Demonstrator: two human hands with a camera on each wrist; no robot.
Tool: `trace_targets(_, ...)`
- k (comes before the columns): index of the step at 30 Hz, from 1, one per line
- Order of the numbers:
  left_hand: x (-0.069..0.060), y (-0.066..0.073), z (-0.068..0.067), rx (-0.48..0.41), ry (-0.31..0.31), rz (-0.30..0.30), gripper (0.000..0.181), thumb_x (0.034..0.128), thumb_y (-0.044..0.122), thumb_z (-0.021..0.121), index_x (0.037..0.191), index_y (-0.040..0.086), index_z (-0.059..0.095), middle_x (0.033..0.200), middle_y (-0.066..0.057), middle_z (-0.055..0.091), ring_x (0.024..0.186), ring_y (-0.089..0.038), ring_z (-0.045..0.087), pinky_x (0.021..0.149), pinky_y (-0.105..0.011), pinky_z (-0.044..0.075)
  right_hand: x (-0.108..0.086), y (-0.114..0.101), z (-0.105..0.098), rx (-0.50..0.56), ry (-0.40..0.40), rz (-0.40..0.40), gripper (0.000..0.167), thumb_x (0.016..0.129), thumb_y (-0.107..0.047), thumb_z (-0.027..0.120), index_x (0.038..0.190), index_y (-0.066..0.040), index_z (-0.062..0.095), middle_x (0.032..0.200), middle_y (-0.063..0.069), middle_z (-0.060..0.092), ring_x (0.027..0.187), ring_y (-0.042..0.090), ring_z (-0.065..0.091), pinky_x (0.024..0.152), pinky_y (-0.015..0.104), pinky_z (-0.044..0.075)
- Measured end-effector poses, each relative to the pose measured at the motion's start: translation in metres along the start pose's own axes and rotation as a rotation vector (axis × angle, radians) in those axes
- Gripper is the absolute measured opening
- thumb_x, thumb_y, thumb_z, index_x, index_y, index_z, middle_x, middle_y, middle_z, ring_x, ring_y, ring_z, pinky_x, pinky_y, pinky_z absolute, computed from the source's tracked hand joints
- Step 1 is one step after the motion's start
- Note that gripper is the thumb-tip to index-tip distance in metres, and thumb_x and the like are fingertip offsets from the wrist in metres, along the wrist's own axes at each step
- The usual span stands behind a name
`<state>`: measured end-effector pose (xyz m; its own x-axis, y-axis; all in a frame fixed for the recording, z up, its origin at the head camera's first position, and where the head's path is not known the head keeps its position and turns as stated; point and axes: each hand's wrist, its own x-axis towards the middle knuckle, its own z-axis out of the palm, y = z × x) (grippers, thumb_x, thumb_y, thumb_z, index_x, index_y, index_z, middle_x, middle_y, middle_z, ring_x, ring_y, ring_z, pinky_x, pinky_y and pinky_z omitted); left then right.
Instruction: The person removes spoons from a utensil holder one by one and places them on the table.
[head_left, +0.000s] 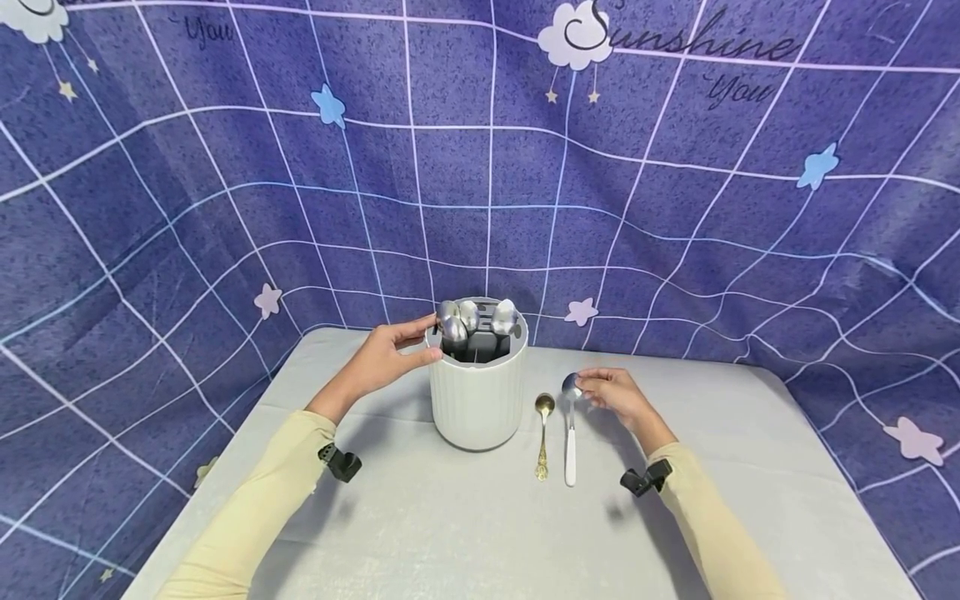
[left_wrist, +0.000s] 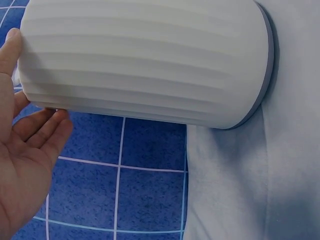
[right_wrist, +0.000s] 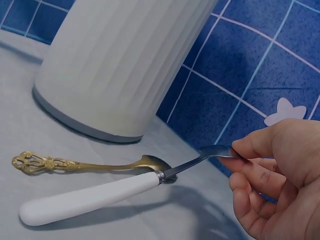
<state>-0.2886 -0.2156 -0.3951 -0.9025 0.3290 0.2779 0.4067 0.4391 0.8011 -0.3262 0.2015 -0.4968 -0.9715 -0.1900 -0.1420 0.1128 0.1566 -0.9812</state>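
Note:
A white ribbed holder stands on the table with several metal spoons bowl-up inside it. My left hand rests at the left side of its rim, thumb in front and fingers behind; in the left wrist view the fingers touch the holder's wall. Right of the holder, my right hand pinches the bowl of a white-handled spoon between thumb and fingers. In the right wrist view that spoon's handle lies low beside a gold spoon, its bowl raised in my right hand.
The gold spoon lies on the grey-white cloth of the table, between the holder and the white-handled spoon. A blue-purple curtain with a grid pattern and stars hangs behind the table and along both sides.

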Motion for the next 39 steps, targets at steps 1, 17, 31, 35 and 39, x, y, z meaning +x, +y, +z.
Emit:
trace_targets(1, 0.000, 0.000, 0.000, -0.001, -0.002, 0.004, 0.066, 0.0907, 0.035, 0.080, 0.148, 0.012, 0.056, 0.151, -0.005, 0.054, 0.132, -0.036, 0.057, 0.112, -0.045, 0.048, 0.000, 0.001, 0.000, 0.003, 0.002, 0.007, 0.038, 0.096, -0.005, 0.068, 0.127, 0.016, 0.059, 0.081, -0.003, 0.069, 0.069, 0.007, 0.061, 0.064, 0.019, 0.057)
trace_targets(17, 0.000, -0.001, 0.001, -0.001, -0.001, 0.002, 0.066, 0.0910, 0.038, 0.079, 0.148, 0.013, 0.056, 0.151, -0.003, 0.054, 0.132, -0.035, 0.057, 0.113, -0.044, 0.048, 0.002, 0.011, 0.002, -0.023, 0.025, 0.069, 0.042, 0.096, -0.010, 0.071, 0.128, 0.015, 0.060, 0.077, -0.004, 0.070, 0.068, 0.005, 0.063, 0.061, 0.017, 0.056)
trace_targets(31, -0.001, 0.001, 0.001, -0.026, 0.003, -0.017, 0.063, 0.0913, 0.032, 0.080, 0.148, 0.014, 0.056, 0.152, -0.005, 0.052, 0.133, -0.037, 0.056, 0.113, -0.043, 0.047, 0.003, 0.021, 0.002, -0.011, -0.020, 0.092, 0.040, 0.095, -0.003, 0.068, 0.127, 0.020, 0.058, 0.078, -0.001, 0.071, 0.069, 0.007, 0.067, 0.063, 0.018, 0.060)
trace_targets(35, -0.001, 0.000, 0.001, -0.034, 0.001, -0.017, 0.064, 0.0915, 0.032, 0.079, 0.148, 0.014, 0.056, 0.152, -0.005, 0.052, 0.133, -0.037, 0.055, 0.114, -0.046, 0.047, 0.001, 0.020, 0.000, -0.016, -0.026, 0.106, 0.040, 0.095, -0.003, 0.067, 0.127, 0.020, 0.057, 0.081, 0.002, 0.074, 0.071, 0.009, 0.069, 0.066, 0.021, 0.062)
trace_targets(39, -0.001, 0.002, 0.001, -0.031, 0.001, -0.017, 0.065, 0.0911, 0.034, 0.080, 0.148, 0.014, 0.055, 0.152, -0.005, 0.052, 0.133, -0.038, 0.055, 0.113, -0.047, 0.047, -0.002, 0.018, -0.004, -0.075, -0.019, 0.116, 0.040, 0.096, -0.006, 0.064, 0.128, 0.018, 0.058, 0.087, 0.007, 0.076, 0.075, 0.011, 0.071, 0.069, 0.023, 0.063)
